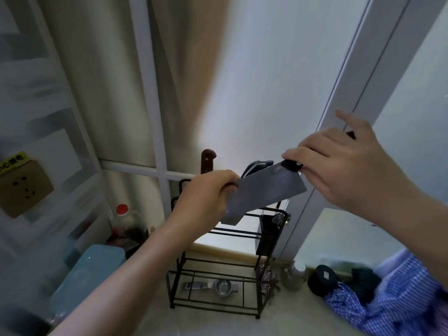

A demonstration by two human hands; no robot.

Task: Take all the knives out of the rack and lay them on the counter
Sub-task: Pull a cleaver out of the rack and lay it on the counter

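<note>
A cleaver (264,192) with a broad grey blade is held in the air in front of the black wire rack (218,265). My right hand (349,166) is closed around its black handle. My left hand (206,200) pinches the far end of the blade. A brown-handled knife (207,161) still stands upright in the rack behind my left hand. Dark handles (257,166) of some other tool poke up behind the blade; I cannot tell what they belong to. The rack stands on the pale counter (218,321).
A black cup (268,238) hangs on the rack's right side, and a metal squeezer (218,286) lies under it. A red-capped bottle (122,210) and blue container (89,270) sit left. A steel canister (293,275), black round object (322,277) and striped blue cloth (400,301) lie right.
</note>
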